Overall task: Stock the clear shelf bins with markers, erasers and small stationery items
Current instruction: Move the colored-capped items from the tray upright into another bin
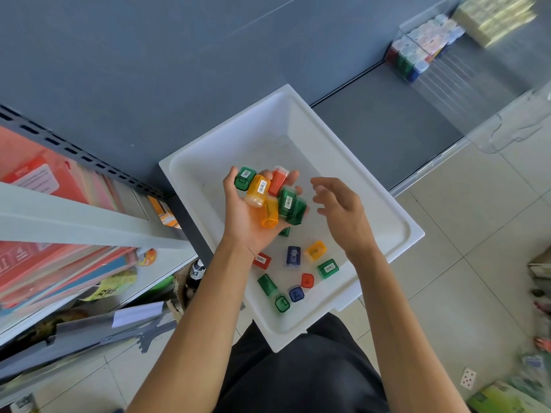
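My left hand point(243, 216) is cupped palm up over a white tray point(384, 210) and holds several small translucent sharpeners point(269, 196) in green, orange and red. My right hand point(343, 213) hovers just right of that pile, fingers loosely bent, holding nothing. Several more small pieces point(293, 254) in blue, red, green and orange lie loose on the tray floor below my hands. A clear shelf bin point(423, 46) at the upper right holds rows of similar coloured pieces.
A grey shelf board point(387, 126) runs under the clear bin. Yellowish pads point(495, 19) fill the neighbouring bin. On the left a metal rack point(74, 216) holds red and pink folders. Tiled floor point(465, 278) lies right of the tray, with boxes at the far right edge.
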